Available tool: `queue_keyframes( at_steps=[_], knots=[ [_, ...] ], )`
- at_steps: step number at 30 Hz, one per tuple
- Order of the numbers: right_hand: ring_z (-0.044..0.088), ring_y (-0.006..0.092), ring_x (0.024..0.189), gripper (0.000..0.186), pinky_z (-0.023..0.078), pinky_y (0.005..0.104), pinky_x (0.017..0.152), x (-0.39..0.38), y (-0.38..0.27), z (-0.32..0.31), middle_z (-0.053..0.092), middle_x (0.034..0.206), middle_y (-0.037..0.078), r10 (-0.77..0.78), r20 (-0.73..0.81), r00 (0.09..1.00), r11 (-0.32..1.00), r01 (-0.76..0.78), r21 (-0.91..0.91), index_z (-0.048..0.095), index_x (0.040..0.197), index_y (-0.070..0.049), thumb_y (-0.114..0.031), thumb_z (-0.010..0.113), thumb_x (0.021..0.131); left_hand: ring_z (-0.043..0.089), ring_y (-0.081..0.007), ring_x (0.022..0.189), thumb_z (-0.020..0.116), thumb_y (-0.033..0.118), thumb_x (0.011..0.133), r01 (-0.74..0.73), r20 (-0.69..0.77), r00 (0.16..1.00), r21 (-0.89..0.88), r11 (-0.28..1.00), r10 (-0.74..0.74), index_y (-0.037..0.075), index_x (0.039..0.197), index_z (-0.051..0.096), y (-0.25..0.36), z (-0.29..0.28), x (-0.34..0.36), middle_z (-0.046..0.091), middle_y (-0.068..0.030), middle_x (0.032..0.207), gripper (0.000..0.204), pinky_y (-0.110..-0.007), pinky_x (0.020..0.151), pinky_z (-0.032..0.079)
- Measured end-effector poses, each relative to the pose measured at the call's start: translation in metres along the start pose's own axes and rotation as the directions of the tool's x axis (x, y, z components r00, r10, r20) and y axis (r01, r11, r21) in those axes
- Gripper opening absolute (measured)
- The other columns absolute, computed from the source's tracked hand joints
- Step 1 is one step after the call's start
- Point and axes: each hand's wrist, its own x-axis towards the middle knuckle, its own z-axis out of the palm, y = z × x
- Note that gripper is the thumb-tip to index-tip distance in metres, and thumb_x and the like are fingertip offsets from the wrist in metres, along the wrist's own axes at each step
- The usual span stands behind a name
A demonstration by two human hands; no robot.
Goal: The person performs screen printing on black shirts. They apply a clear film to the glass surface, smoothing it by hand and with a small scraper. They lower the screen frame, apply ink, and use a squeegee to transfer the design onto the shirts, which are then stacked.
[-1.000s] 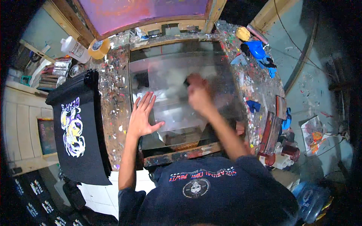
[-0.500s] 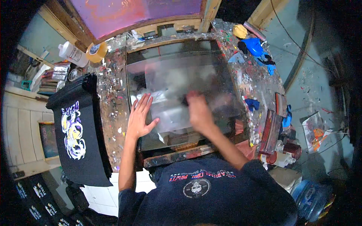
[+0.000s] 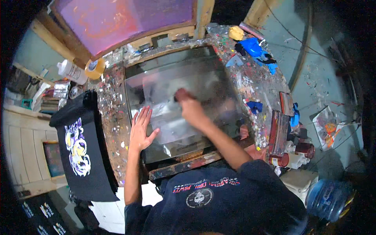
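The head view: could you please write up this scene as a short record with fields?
Left hand: spread flat near the clear sheet's left edge
Right hand: curled over the clear sheet; blurred, so any held item is unclear
Work surface: glossy dark panel beneath the clear sheet
Left side: black printed cloth, amber tape roll, white bottle
Right side: bright blue piece on the paint-spattered table
Far side: framed purple panel

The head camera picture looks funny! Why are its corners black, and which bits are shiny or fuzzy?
Head view: black corners, as the fisheye's round image fades out there; head view: pale planks on the left look bowed; head view: whitish glare on the glossy surface; head view: the right hand is smeared, probably by motion, while the left hand looks clearer.
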Motion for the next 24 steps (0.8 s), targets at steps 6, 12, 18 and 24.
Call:
queue_keyframes(
  at_steps=[6,12,18,24],
  knots=[
    [0.062,0.0409,0.125,0.038,0.049,0.0464,0.109,0.016,0.035,0.052,0.063,0.136,0.026,-0.570,-0.552,0.609,0.792,0.586,-0.170,0.066,0.125,0.004,-0.002,0.051,0.091,0.028,-0.0342,0.156,0.065,0.047,0.090,-0.003,0.015,1.000,-0.037,0.999,0.003,0.001,0.157,0.039,0.003,0.003,0.006,0.036,-0.0187,0.165,0.085,-0.054,0.126,0.016],
    [0.067,0.0408,0.116,0.048,0.051,0.0453,0.103,-0.013,0.163,-0.120,0.071,0.122,0.022,-0.146,-0.931,0.334,0.974,0.214,-0.076,0.070,0.121,0.000,0.012,0.049,0.079,0.028,-0.0345,0.156,0.066,0.046,0.088,0.017,0.028,0.999,-0.026,1.000,-0.016,0.001,0.158,0.038,0.006,-0.008,0.001,0.035,-0.0181,0.166,0.087,-0.053,0.126,0.016],
    [0.068,0.0397,0.116,0.040,0.052,0.0429,0.102,-0.049,0.284,-0.241,0.072,0.117,0.025,0.304,-0.852,0.427,0.952,-0.182,0.248,0.072,0.123,-0.004,-0.012,0.061,0.086,0.030,-0.0368,0.154,0.064,0.050,0.088,0.024,0.041,0.999,-0.017,1.000,-0.023,0.001,0.157,0.040,0.010,-0.006,0.005,0.037,-0.0174,0.165,0.087,-0.055,0.125,0.017],
    [0.072,0.0408,0.100,0.038,0.056,0.0455,0.088,-0.049,0.432,-0.298,0.074,0.105,0.025,0.364,-0.874,0.322,0.882,-0.420,0.213,0.075,0.115,-0.006,-0.023,0.066,0.083,0.028,-0.0365,0.155,0.064,0.052,0.089,0.032,0.065,0.997,-0.028,0.999,-0.030,0.003,0.158,0.039,0.015,-0.005,0.011,0.035,-0.0172,0.166,0.088,-0.055,0.126,0.016]
  ],
)
